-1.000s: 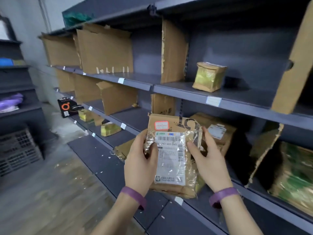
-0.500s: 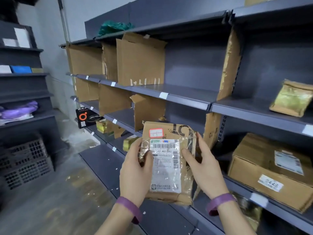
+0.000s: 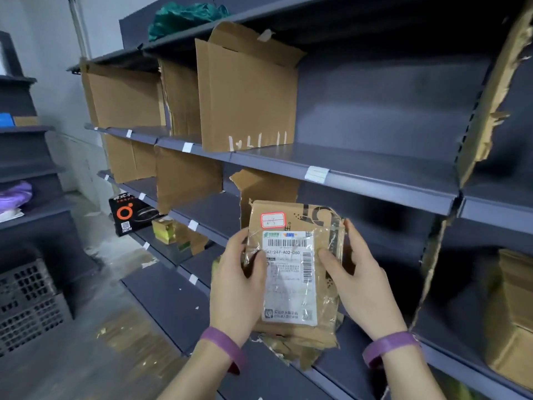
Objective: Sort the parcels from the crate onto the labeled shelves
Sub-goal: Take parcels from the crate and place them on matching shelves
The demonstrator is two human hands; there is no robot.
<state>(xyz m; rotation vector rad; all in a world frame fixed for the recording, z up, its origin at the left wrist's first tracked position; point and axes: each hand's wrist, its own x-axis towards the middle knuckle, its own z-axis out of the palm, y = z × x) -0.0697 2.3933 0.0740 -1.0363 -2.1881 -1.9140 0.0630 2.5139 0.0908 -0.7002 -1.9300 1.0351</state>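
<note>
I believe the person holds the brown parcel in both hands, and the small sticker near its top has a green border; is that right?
Not quite: the head view shows the small sticker has a red border, not green. The rest stands: the left hand and the right hand both hold the brown parcel.

Crumpled green bag (image 3: 187,17), purple bag (image 3: 16,193)

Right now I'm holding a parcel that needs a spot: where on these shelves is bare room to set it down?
Widest bare patch: the upper shelf between the tape-marked divider and the torn divider. The shelf below, left of the parcel, is bare. Crowded: around the black box and yellow packets, and beside the brown box.
</note>
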